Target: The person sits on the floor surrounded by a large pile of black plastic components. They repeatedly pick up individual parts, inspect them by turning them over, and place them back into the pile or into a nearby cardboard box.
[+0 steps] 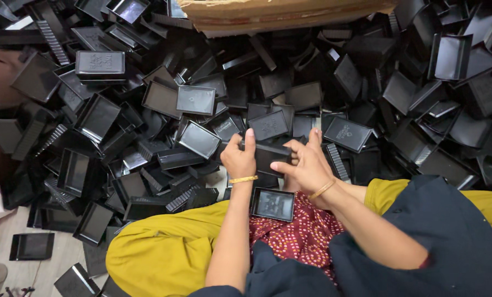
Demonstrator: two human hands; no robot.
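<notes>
hands: left hand (239,159) and right hand (306,165) gripping black tray (271,157), frame centre
lap: second tray (273,204)
background: tray pile (147,110), cardboard box (279,14) at top

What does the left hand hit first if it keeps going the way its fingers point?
The left hand points up-frame, away from the body. Beyond the flat black plastic tray it grips with the right hand, the first thing is probably the heap of loose black plastic trays on the floor; depth is unclear.

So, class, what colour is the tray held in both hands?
Black, seen in the head view: the tray.
</notes>
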